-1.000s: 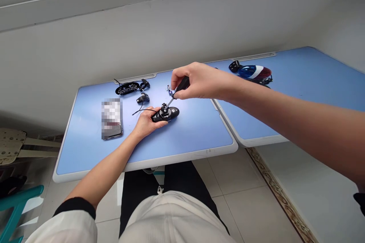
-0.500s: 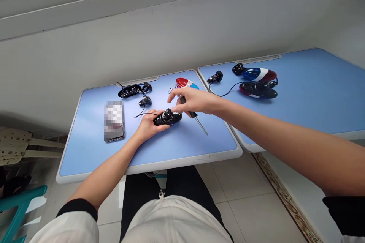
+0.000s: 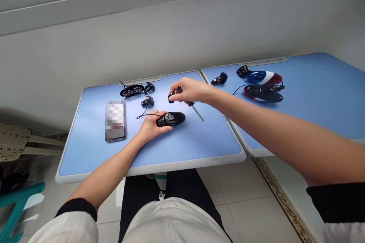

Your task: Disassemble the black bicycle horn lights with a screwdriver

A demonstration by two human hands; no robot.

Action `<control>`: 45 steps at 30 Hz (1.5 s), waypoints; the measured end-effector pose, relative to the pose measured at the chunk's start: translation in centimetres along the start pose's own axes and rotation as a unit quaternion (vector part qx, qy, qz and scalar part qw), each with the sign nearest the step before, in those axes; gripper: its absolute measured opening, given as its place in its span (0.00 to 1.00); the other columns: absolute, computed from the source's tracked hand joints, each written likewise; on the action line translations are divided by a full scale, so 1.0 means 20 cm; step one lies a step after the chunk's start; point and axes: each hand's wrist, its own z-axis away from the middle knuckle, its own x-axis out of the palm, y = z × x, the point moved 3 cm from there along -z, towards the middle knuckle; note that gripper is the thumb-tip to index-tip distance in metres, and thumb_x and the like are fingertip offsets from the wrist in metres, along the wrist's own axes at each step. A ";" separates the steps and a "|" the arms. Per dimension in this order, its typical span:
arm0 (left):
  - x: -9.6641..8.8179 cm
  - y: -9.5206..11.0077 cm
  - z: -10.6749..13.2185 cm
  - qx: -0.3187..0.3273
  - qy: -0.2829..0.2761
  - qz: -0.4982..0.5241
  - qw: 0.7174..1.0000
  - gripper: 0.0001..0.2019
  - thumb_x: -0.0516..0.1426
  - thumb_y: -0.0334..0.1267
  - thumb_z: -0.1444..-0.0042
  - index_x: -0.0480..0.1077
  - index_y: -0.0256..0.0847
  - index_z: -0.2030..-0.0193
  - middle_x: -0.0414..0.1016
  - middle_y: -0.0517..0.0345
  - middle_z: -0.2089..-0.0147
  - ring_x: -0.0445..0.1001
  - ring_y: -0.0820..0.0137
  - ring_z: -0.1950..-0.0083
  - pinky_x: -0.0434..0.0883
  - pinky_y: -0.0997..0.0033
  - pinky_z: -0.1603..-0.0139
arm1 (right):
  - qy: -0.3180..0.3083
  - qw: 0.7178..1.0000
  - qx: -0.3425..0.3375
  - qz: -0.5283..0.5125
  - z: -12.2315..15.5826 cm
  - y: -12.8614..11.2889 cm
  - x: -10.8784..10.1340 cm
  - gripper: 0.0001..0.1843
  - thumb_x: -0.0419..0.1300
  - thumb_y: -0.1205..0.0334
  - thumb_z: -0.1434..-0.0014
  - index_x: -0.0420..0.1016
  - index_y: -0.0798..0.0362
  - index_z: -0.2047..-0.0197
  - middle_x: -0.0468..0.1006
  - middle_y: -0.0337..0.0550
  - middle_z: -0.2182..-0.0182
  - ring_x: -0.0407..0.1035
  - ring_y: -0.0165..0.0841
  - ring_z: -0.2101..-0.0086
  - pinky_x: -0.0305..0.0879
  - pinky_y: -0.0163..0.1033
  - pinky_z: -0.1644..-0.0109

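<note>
Left hand (image 3: 151, 127), fingers curled, steadies the black oval housing (image 3: 172, 119) on the blue folding table (image 3: 199, 148), at 7 o'clock from the right hand (image 3: 189, 90), whose closed fingers grip a screwdriver (image 3: 197, 112), shaft toward 4 o'clock, and a small black part (image 3: 171, 97).

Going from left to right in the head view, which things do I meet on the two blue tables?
phone → black oval panel → small black clip → black oval housing → screwdriver → second black clip → blue, white and red shell
</note>
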 end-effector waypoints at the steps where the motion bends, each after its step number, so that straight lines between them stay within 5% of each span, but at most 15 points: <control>1: 0.00 0.00 0.00 0.002 0.002 -0.003 1.000 0.22 0.65 0.43 0.55 0.73 0.38 0.53 0.66 0.60 0.67 0.67 0.69 0.62 0.65 0.70 0.57 | -0.002 1.000 0.009 0.014 -0.05 0.01 0.00 0.08 0.62 0.62 0.49 0.77 0.55 0.65 0.71 0.38 0.79 0.62 0.24 0.81 0.56 0.32 0.77; 8: 0.01 -0.02 0.00 0.001 0.016 -0.012 1.000 0.24 0.65 0.42 0.57 0.73 0.41 0.51 0.65 0.58 0.64 0.67 0.68 0.60 0.66 0.69 0.56 | -0.064 0.991 0.058 0.106 -0.33 0.07 0.05 0.07 0.62 0.63 0.48 0.76 0.57 0.65 0.70 0.39 0.80 0.62 0.26 0.82 0.59 0.34 0.77; 17: 0.02 0.00 -0.01 0.001 0.010 -0.071 0.997 0.29 0.62 0.40 0.56 0.68 0.37 0.44 0.66 0.55 0.62 0.68 0.64 0.58 0.67 0.65 0.53 | -0.080 0.988 0.096 0.092 -0.43 0.17 0.08 0.10 0.61 0.64 0.46 0.74 0.56 0.59 0.68 0.36 0.82 0.63 0.26 0.82 0.60 0.32 0.80; 25: 0.04 0.00 0.00 0.004 0.009 -0.108 0.994 0.31 0.64 0.44 0.57 0.68 0.38 0.44 0.66 0.53 0.59 0.67 0.62 0.56 0.66 0.63 0.51 | -0.012 0.991 0.095 0.089 -0.33 0.16 0.02 0.20 0.65 0.61 0.49 0.72 0.53 0.51 0.71 0.38 0.76 0.63 0.26 0.80 0.59 0.32 0.78; 30: 0.02 0.01 -0.02 0.001 -0.004 -0.067 0.998 0.25 0.63 0.47 0.53 0.71 0.38 0.49 0.70 0.53 0.60 0.69 0.63 0.56 0.66 0.64 0.52 | 0.051 0.992 0.077 -0.091 -0.08 0.25 -0.02 0.08 0.61 0.67 0.45 0.74 0.57 0.60 0.64 0.32 0.83 0.55 0.21 0.85 0.52 0.29 0.82; 33: 0.00 0.03 -0.02 -0.013 -0.004 -0.042 0.999 0.23 0.63 0.46 0.53 0.72 0.39 0.51 0.71 0.53 0.58 0.70 0.64 0.56 0.66 0.65 0.52 | 0.042 0.956 0.114 -0.268 0.11 0.32 0.08 0.09 0.58 0.69 0.43 0.72 0.59 0.57 0.62 0.31 0.86 0.56 0.23 0.86 0.56 0.30 0.82; 37: -0.02 0.06 -0.01 -0.038 0.005 0.005 0.999 0.22 0.62 0.45 0.52 0.72 0.39 0.50 0.72 0.53 0.56 0.71 0.63 0.55 0.67 0.65 0.52 | -0.007 0.894 0.140 -0.424 0.29 0.35 0.29 0.29 0.65 0.67 0.50 0.64 0.55 0.45 0.76 0.39 0.76 0.54 0.20 0.87 0.52 0.28 0.85; 41: -0.02 0.10 0.02 -0.065 -0.003 0.086 0.994 0.24 0.61 0.44 0.51 0.70 0.36 0.49 0.73 0.50 0.54 0.71 0.62 0.52 0.67 0.65 0.50 | -0.031 0.834 0.093 -0.543 0.34 0.30 0.44 0.39 0.68 0.62 0.54 0.58 0.46 0.40 0.77 0.38 0.71 0.51 0.17 0.87 0.47 0.26 0.86; 45: -0.02 0.15 0.03 -0.090 -0.017 0.130 0.987 0.27 0.63 0.45 0.54 0.68 0.35 0.48 0.74 0.48 0.53 0.72 0.61 0.52 0.68 0.65 0.51 | 0.001 0.792 0.058 -0.608 0.34 0.25 0.47 0.36 0.70 0.58 0.57 0.63 0.49 0.45 0.68 0.29 0.78 0.50 0.17 0.87 0.45 0.25 0.87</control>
